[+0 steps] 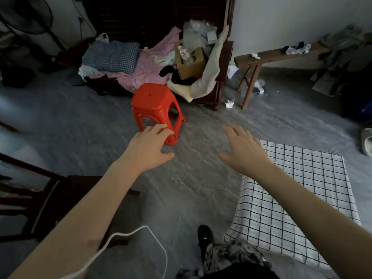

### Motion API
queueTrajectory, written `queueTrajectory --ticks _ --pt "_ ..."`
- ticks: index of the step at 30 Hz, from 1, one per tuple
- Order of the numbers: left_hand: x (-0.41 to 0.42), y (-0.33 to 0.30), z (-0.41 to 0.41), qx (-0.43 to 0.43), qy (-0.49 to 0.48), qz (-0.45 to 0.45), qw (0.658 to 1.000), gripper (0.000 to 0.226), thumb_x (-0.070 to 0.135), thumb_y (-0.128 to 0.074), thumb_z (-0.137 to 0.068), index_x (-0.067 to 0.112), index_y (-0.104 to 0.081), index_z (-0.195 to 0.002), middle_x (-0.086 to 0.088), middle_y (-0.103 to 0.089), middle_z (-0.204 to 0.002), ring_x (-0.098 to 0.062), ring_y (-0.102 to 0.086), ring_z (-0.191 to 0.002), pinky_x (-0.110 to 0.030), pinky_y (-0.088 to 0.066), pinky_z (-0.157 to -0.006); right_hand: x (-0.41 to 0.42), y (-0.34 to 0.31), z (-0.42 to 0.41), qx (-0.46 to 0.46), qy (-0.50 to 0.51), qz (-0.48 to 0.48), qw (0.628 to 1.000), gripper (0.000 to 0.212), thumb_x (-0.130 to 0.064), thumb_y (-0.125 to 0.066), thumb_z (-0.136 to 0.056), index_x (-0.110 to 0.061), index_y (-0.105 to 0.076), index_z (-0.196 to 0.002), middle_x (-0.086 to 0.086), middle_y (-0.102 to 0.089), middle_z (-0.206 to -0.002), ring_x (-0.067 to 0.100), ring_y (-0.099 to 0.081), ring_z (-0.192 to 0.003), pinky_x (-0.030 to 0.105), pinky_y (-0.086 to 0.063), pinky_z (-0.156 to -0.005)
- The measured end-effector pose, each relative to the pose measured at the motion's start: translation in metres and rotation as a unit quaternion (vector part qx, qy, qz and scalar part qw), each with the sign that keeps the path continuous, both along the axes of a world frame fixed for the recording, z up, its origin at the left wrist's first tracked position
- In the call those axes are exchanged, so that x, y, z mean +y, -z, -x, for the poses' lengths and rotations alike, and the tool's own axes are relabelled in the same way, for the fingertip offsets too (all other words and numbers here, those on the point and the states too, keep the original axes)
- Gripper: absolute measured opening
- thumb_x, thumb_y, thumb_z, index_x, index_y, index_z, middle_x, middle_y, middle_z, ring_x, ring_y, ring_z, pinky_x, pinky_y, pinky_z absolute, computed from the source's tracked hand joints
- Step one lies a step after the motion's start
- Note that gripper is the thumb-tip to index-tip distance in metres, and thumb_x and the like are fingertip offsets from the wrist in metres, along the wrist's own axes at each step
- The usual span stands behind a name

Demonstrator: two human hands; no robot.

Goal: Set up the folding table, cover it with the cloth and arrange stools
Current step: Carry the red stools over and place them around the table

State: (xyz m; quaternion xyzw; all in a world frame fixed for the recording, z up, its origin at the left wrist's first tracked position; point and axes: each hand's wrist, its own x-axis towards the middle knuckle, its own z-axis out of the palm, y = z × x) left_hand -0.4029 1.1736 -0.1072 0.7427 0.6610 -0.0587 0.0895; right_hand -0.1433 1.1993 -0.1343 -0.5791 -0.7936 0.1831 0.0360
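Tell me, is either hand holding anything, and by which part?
Nothing is held. The left hand reaches open toward the red stool, overlapping its leg; contact unclear. The right hand hovers open.

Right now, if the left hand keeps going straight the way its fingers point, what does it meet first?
Most likely the red stool: the left hand is open, its fingertips overlapping the stool's near leg. Whether they already touch is unclear from this single view.
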Motion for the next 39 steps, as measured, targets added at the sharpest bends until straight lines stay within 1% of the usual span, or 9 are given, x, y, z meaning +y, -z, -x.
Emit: queueTrajectory --ticks 2,6,10,14,18,26,31,35,39 --pt "0.025 0.001 0.015 0.0 0.003 -0.004 1.0 0.067 0.053 -0.063 -0.083 0.031 -0.038 -0.141 0.007 -0.027 -0.153 -0.021 -0.035 -0.134 -0.045 -0.036 -0.103 0.021 -0.002 0.014 -0.002 0.003 0.001 1.0 0.072 -0.042 -0.061 -0.087 -0.021 -0.029 -0.147 0.002 -0.027 -0.155 0.028 -0.032 -0.138 0.044 -0.03 -0.11" --pt "0.066 0.008 0.042 -0.008 0.01 -0.006 1.0 0.066 0.052 -0.065 -0.082 0.031 -0.04 -0.14 0.008 -0.029 -0.151 -0.021 -0.036 -0.133 -0.045 -0.038 -0.101 0.062 0.002 0.038 -0.015 0.003 0.018 1.0 0.078 -0.045 -0.061 -0.087 -0.022 -0.022 -0.152 0.002 -0.02 -0.159 0.028 -0.03 -0.14 0.045 -0.029 -0.112" --pt "0.11 0.015 0.073 -0.007 0.014 0.003 1.0 0.067 0.052 -0.064 -0.082 0.031 -0.039 -0.14 0.007 -0.029 -0.151 -0.021 -0.037 -0.133 -0.046 -0.039 -0.102 0.104 0.006 0.068 -0.021 0.001 0.028 0.999 0.079 -0.044 -0.061 -0.087 -0.022 -0.021 -0.152 0.003 -0.021 -0.158 0.028 -0.031 -0.139 0.046 -0.032 -0.111" --pt "0.156 0.023 0.107 -0.004 0.022 0.013 1.0 0.065 0.051 -0.065 -0.082 0.031 -0.041 -0.139 0.006 -0.03 -0.15 -0.021 -0.037 -0.133 -0.045 -0.036 -0.102 0.148 0.011 0.111 -0.017 -0.003 0.041 0.999 0.08 -0.041 -0.063 -0.086 -0.022 -0.022 -0.152 0.004 -0.018 -0.159 0.029 -0.028 -0.141 0.047 -0.032 -0.11" --pt "0.206 0.028 0.149 -0.013 0.034 0.014 0.999 0.063 0.048 -0.067 -0.08 0.03 -0.045 -0.136 0.006 -0.031 -0.151 -0.021 -0.036 -0.133 -0.045 -0.038 -0.101 0.194 0.016 0.16 -0.007 -0.001 0.037 0.999 0.078 -0.039 -0.062 -0.087 -0.024 -0.022 -0.152 0.003 -0.016 -0.16 0.027 -0.024 -0.143 0.047 -0.028 -0.112" --pt "0.32 0.05 0.24 0.002 0.05 0.069 0.996 0.066 0.048 -0.065 -0.081 0.032 -0.04 -0.14 0.005 -0.027 -0.153 -0.021 -0.034 -0.135 -0.046 -0.034 -0.107 0.281 0.024 0.229 -0.025 0.025 0.055 0.998 0.081 -0.039 -0.065 -0.086 -0.026 -0.02 -0.152 0.003 -0.015 -0.16 0.025 -0.023 -0.144 0.046 -0.029 -0.111" --pt "0.371 0.075 0.275 0.006 0.054 0.1 0.993 0.065 0.048 -0.065 -0.08 0.031 -0.041 -0.138 0.004 -0.028 -0.152 -0.02 -0.035 -0.134 -0.044 -0.036 -0.105 0.325 0.037 0.26 -0.041 0.029 0.083 0.995 0.079 -0.031 -0.062 -0.087 -0.024 -0.019 -0.152 0.003 -0.013 -0.16 0.025 -0.023 -0.143 0.041 -0.027 -0.112" --pt "0.42 0.095 0.299 -0.003 0.046 0.092 0.995 0.07 0.047 -0.066 -0.08 0.031 -0.038 -0.142 0.004 -0.014 -0.158 -0.023 -0.032 -0.136 -0.045 -0.036 -0.106 0.371 0.052 0.285 -0.054 0.016 0.099 0.994 0.081 -0.031 -0.063 -0.086 -0.024 -0.018 -0.153 0.002 -0.012 -0.16 0.023 -0.025 -0.141 0.037 -0.027 -0.112" --pt "0.47 0.123 0.325 -0.005 0.023 0.063 0.998 0.067 0.047 -0.065 -0.082 0.029 -0.039 -0.142 0.003 -0.008 -0.16 -0.023 -0.023 -0.141 -0.044 -0.028 -0.111 0.43 0.082 0.315 -0.033 0.015 0.118 0.992 0.08 -0.032 -0.063 -0.087 -0.025 -0.018 -0.152 0.001 -0.012 -0.16 0.023 -0.024 -0.143 0.04 -0.027 -0.112"
